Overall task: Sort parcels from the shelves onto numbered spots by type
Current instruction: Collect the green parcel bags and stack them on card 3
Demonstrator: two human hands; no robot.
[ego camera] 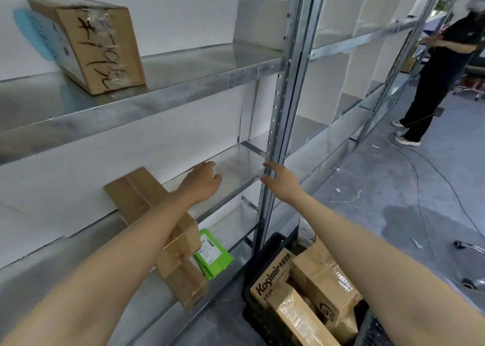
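Both my arms reach toward the metal shelving (183, 75). My left hand (203, 181) hovers over the middle shelf with relaxed fingers and holds nothing. My right hand (279, 181) is at the upright post (282, 109), fingers extended toward it, empty. A long brown cardboard parcel (136, 196) lies on the middle shelf under my left forearm. A second brown parcel (181, 280) and a green mailer (212, 254) lie on the shelf below. On the upper shelf stands a cardboard box with black writing (99, 46), with a blue mailer (36, 33) behind it.
A black crate (262, 261) by my right arm holds several cardboard boxes, one printed Kasimir (273, 277). Another person (435, 65) stands at the far right on the grey floor. Cables (430, 188) trail across the floor. The shelves further right hold white dividers.
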